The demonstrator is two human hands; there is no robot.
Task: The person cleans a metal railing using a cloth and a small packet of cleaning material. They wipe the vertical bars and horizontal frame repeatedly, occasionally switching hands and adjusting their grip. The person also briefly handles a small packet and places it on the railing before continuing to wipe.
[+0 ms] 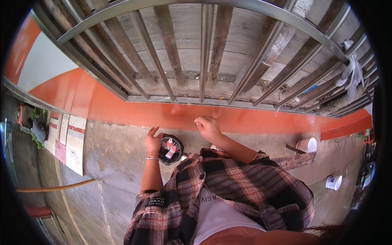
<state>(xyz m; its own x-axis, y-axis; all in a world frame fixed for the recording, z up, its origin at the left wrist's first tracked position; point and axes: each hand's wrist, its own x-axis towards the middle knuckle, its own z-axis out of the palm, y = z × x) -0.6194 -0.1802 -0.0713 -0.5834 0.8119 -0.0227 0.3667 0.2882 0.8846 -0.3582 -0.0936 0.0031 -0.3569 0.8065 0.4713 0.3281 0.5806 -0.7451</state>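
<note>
My left hand (152, 142), with a bangle on its wrist, is raised above the left rim of a dark lined bin (178, 143). Its thumb stands apart from the fingers, and I see nothing between them. A white-and-red bottle (171, 152) and another red-and-white container (170, 142) lie inside the bin. My right hand (209, 128) is held out before the orange wall (165, 114), below the metal window bars (204, 58). Its fingers are curled in towards the thumb; whether they pinch something small cannot be told.
A pale glove (352, 73) hangs on the bars at the right. On the concrete floor (116, 147) lie a wooden plank (295, 160), a large white bucket (307, 145) and a smaller one (333, 182). A bamboo pole (58, 187) reaches in from the left. A person (38, 128) is far left.
</note>
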